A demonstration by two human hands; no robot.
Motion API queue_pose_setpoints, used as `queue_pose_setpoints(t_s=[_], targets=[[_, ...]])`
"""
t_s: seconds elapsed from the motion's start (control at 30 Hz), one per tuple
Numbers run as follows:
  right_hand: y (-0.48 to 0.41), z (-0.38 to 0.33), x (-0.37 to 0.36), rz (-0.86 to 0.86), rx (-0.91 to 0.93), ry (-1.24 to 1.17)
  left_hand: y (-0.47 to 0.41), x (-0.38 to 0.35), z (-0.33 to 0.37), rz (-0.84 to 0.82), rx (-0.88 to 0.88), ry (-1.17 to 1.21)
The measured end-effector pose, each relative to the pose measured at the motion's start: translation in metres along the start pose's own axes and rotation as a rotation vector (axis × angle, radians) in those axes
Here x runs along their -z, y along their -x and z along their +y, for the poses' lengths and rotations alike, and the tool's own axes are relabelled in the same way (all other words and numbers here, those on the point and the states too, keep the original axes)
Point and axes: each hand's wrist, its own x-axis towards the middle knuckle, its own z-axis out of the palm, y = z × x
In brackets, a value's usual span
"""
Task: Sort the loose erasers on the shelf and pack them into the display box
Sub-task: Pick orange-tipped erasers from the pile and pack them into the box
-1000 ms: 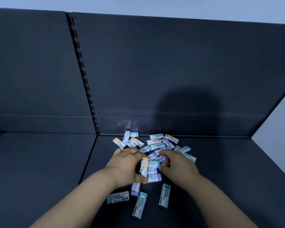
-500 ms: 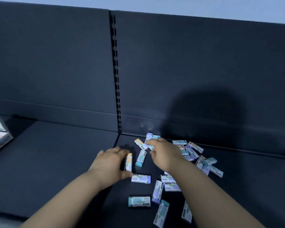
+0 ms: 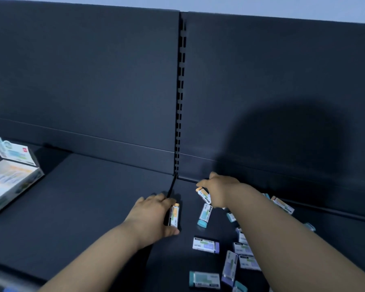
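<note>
Since half a second ago the view has swung left, so the display box now shows almost whole at the far left of the shelf, its lid flap raised; before, only a corner peeked in. Both hands have stayed at the left edge of the pile.

The left hand holds an orange-tipped eraser between thumb and fingers, its grip narrow around the sleeve. The right hand reaches toward the back of the shelf, its grip curled over a second orange eraser. Whether that one has left the shelf I cannot tell. A teal-tipped eraser lies just beside it, between the hands. The other loose erasers are scattered to the right and front, some hidden under the right forearm.

The step in hand looks like gathering the orange ones. To do it well, pinch the second eraser by its long sides so the coloured tip stays in sight. Lift it clear rather than dragging it, so the teal neighbour is not swept along. Lay it flat against the one in the left hand, tips the same way, so the pair slides into the box as one. The box stands well apart to the left, so a full handful before the trip seems wiser than going one at a time, and the right forearm should stay raised off the pile
</note>
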Motion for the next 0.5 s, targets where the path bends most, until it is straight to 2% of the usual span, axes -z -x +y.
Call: queue_pose_setpoints(t_s=[0.17, 0.37, 0.5], targets=[[-0.006, -0.003, 0.001, 0.053, 0.036, -0.036, -0.005, -0.003, -0.006, -0.013, -0.012, 0.022], [0.003, -0.015, -0.004, 0.22, 0.07, -0.306, -0.01, -0.003, -0.01, 0.004, -0.029, 0.036], [0.015, -0.024, -0.004, 0.198, 0.042, -0.33, -0.013, 0.001, -0.014, 0.031, -0.048, 0.06]])
